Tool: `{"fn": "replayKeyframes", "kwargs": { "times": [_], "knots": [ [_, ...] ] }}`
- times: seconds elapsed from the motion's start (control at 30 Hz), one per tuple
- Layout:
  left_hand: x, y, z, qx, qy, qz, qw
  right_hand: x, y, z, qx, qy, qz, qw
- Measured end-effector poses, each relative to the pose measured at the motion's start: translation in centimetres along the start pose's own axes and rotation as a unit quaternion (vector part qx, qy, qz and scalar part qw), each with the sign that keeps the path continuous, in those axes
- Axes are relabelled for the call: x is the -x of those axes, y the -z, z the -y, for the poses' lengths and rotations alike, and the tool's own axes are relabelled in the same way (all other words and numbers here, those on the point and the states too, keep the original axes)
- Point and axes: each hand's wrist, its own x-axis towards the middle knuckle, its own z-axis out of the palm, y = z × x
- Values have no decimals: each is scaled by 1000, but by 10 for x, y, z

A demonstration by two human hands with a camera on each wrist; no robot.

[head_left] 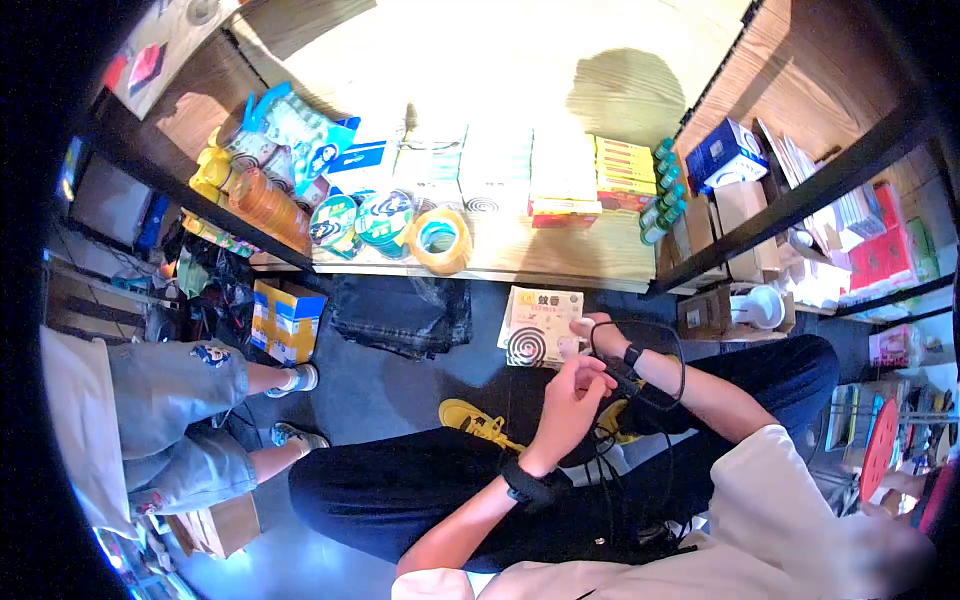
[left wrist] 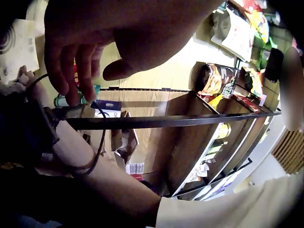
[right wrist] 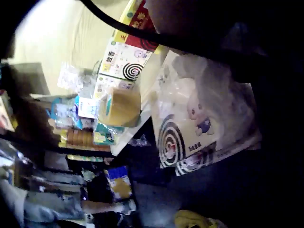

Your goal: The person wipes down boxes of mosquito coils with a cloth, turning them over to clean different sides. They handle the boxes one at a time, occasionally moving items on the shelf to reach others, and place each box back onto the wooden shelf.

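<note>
My right hand (head_left: pixel 606 340) grips two flat mosquito coil boxes (head_left: pixel 540 318) by their right edge, in front of the shelf. White with a black spiral, the boxes (right wrist: pixel 190 123) overlap each other in the right wrist view, where shadow hides most of the hand. Just below and nearer my body, my left hand (head_left: pixel 574 396) has loosely bent fingers and holds nothing. The thumb of that hand (left wrist: pixel 128 33) stands apart from the fingers in the left wrist view. A black cable (head_left: pixel 682 365) loops from the right wrist close by.
On the wooden shelf (head_left: pixel 480 262) stand tape rolls (head_left: pixel 440 241), more boxes and green bottles (head_left: pixel 662 214). Black plastic bags (head_left: pixel 400 315) and a yellow-blue carton (head_left: pixel 284 320) lie on the floor below. Another person's legs (head_left: pixel 190 370) are at the left.
</note>
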Motion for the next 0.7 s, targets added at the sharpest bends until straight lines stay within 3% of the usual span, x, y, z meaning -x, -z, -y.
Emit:
{"fn": "replayKeyframes", "kwargs": {
  "times": [0.07, 0.1, 0.2, 0.27, 0.33, 0.37, 0.4, 0.43, 0.47, 0.5, 0.53, 0.57, 0.6, 0.67, 0.7],
  "knots": [
    [1, 0, -5, 12, -5, 4, 1000, 3, 0, 12, -15, 20, 35, 999],
    [1, 0, -8, 7, -16, 4, 1000, -2, 4, 4, 67, 24, 20, 997],
    [4, 1, -19, -14, -35, -9, 999, 25, 18, 58, 178, 25, 28, 983],
    [3, 2, -21, -31, -48, -23, 998, 27, 28, 84, 389, 55, 3, 920],
    [2, 2, -21, -22, -80, -43, 996, 34, 28, 146, 417, 91, -29, 904],
    [2, 2, -24, -10, -81, -52, 995, 19, 27, 155, 396, 137, -56, 906],
    [3, 4, -29, -4, -87, -56, 995, 4, 32, 174, 379, 235, -45, 894],
    [4, 7, -32, -2, -80, -55, 995, -8, 31, 198, 396, 265, -65, 877],
    [5, 9, -35, -2, -71, -52, 996, -45, 29, 198, 340, 458, -122, 812],
    [5, 11, -39, 6, -75, -60, 995, -41, 23, 242, 361, 372, -71, 853],
    [5, 13, -40, 2, -78, -62, 995, -48, 12, 267, 414, 371, -109, 824],
    [4, 15, -40, 19, -79, -75, 994, -57, 4, 285, 404, 377, -86, 829],
    [5, 16, -40, 35, -80, -89, 992, -77, -3, 291, 460, 439, -120, 763],
    [4, 17, -39, 48, -93, -98, 990, -101, -17, 298, 540, 363, -92, 754],
    [4, 19, -40, 53, -96, -96, 989, -116, -22, 288, 537, 369, -94, 753]
  ]
}}
